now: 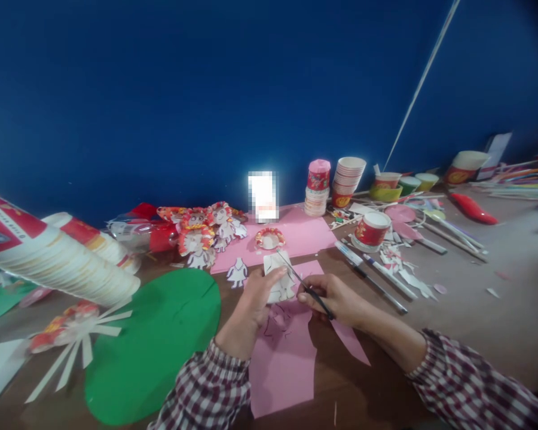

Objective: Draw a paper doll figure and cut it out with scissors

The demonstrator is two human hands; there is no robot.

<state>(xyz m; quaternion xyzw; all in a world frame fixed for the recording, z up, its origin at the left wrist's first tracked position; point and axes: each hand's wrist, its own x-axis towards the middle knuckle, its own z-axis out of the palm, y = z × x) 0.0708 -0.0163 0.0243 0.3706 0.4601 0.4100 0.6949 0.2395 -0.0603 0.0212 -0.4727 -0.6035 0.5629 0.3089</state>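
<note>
While hands (257, 297) (342, 300) grip white paper (281, 292) and scissors (316, 298), cluttered brown table (358, 397), blue wall (197, 101)

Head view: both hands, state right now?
Left hand: closed, holding a white paper piece.
Right hand: closed, holding black-handled scissors.

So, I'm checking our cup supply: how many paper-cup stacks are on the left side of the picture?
2: the near stack slants in from the left edge; the far stack is behind it, partly covered. Others may be hidden.
</note>
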